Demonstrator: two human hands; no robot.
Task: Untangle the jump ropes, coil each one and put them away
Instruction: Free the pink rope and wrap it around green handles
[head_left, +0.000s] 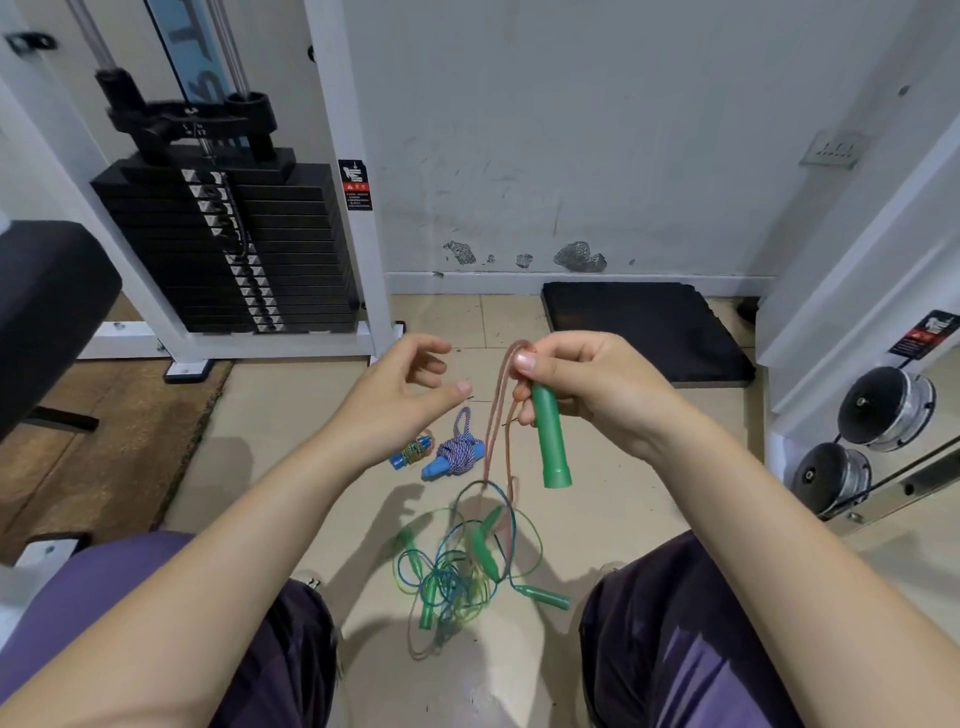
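Our right hand (587, 387) has its fingers (524, 361) curled around a smooth green plastic handle (549, 439), a slim tube that hangs tilted with its flared end down, and the thumb pinches a fold of thin, glossy pinkish rope (496, 415) against it. Our left hand (402, 397) is loose beside it, fingers gently bent and holding nothing, just short of the rope. The pink strands drop to the pale tiled floor (623, 493) between our knees, into a tangle of thin green, blue and yellow cords (457, 566) with several more green handles mixed in. Just beyond the tangle lie two finished bundles: a woven purple-and-white rope (457, 452) wound round blue handles, and a smaller blue-handled bundle (413, 452) wrapped in multicoloured cord. Open floor runs forward to a flat black mat (644, 327) at the scuffed white wall. A black weight stack (228, 244) in a white frame closes the left side, and round dumbbell ends (883, 405) the right.
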